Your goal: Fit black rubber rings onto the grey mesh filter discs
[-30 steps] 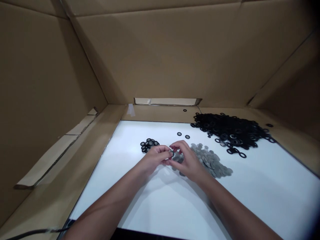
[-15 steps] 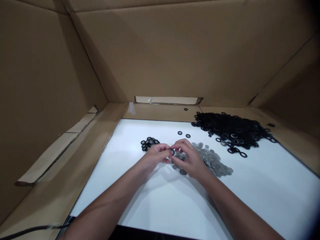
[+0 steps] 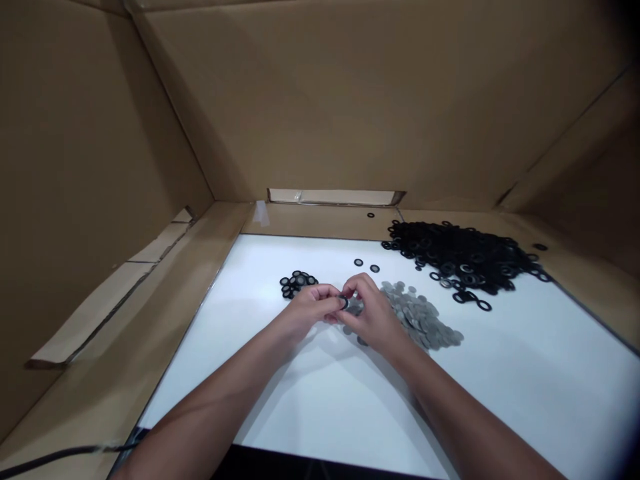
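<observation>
Between my hands, above the white board, is a small black ring [image 3: 343, 303] with a greyish centre. My left hand [image 3: 311, 309] pinches it between thumb and fingers. The fingertips of my right hand [image 3: 371, 313] close on the ring's right edge; the exact contact is partly hidden. Under and beside my right hand spreads a heap of thin grey discs [image 3: 423, 319]. Just beyond my left hand sits a small cluster of black rings with grey centres [image 3: 299, 281]. Two similar rings [image 3: 375, 269] lie apart behind my right hand.
A large heap of black rings [image 3: 465, 257] covers the board's back right, with a few strays around it. Cardboard walls [image 3: 320, 100] enclose the white board [image 3: 300, 387] on the left, back and right. A black cable [image 3: 65, 455] runs in at lower left.
My right hand's fingers have shifted slightly around the ring, with the index finger more bent. My left hand keeps its pinch. The whole view has moved a little.
</observation>
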`<control>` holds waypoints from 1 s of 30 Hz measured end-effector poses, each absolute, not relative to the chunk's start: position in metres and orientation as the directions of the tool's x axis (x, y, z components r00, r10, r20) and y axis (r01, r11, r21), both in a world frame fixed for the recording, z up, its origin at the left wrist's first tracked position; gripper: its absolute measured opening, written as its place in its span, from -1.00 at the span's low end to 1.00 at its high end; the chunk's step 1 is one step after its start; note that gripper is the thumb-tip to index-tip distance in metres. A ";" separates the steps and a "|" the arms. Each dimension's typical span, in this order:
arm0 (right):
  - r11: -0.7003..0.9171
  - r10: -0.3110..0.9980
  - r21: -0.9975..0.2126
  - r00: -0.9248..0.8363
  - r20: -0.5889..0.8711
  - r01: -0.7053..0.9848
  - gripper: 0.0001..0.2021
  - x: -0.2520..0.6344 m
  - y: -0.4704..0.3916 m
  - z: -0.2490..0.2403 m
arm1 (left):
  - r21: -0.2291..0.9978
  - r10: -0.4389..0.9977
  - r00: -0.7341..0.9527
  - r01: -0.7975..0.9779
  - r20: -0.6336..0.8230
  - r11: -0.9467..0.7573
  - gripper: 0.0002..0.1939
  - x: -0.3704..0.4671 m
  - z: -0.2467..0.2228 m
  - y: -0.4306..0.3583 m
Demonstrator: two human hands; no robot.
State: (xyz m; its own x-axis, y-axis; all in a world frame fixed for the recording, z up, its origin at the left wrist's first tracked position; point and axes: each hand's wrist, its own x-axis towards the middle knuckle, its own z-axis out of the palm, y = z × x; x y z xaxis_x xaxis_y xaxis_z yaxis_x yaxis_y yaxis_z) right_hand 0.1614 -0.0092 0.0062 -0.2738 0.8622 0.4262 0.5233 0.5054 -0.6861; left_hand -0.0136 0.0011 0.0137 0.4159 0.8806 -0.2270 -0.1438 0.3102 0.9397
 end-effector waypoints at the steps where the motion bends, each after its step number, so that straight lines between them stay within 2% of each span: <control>1: 0.498 0.867 -0.692 -0.275 0.417 0.522 -0.72 0.162 -0.010 0.006 | 0.939 0.882 0.414 -0.148 -0.225 0.310 -0.79 -0.014 0.013 0.001; 6: 0.563 0.824 -0.685 -0.381 0.419 0.463 -0.74 0.169 -0.013 0.010 | 0.947 0.881 0.433 -0.157 -0.190 0.281 -0.79 -0.014 0.010 0.003; 9: 0.553 0.833 -0.674 -0.330 0.444 0.490 -0.81 0.167 -0.011 0.008 | 0.949 0.881 0.428 -0.137 -0.201 0.283 -0.79 -0.014 0.010 0.003; 12: 0.500 0.865 -0.692 -0.261 0.429 0.521 -0.75 0.161 -0.010 0.005 | 0.949 0.883 0.420 -0.127 -0.212 0.288 -0.79 -0.015 0.011 0.003; 15: 0.510 0.860 -0.713 -0.302 0.411 0.481 -0.70 0.160 -0.012 0.005 | 0.952 0.887 0.416 -0.134 -0.200 0.277 -0.79 -0.015 0.012 0.002; 18: 0.544 0.838 -0.699 -0.329 0.435 0.463 -0.76 0.162 -0.012 0.006 | 0.954 0.883 0.429 -0.129 -0.192 0.270 -0.79 -0.015 0.013 0.002; 21: 0.505 0.862 -0.693 -0.258 0.437 0.514 -0.78 0.159 -0.009 0.003 | 0.953 0.881 0.428 -0.125 -0.200 0.277 -0.77 -0.014 0.014 0.001; 26: 0.420 0.905 -0.729 -0.185 0.384 0.541 -0.66 0.156 -0.010 -0.002 | 0.954 0.887 0.420 -0.130 -0.194 0.270 -0.76 -0.015 0.017 0.002; 30: 0.366 0.917 -0.797 -0.042 0.396 0.481 -0.57 0.179 -0.006 0.012 | 0.990 0.945 0.301 -0.030 -0.124 0.139 -0.73 -0.022 0.019 0.009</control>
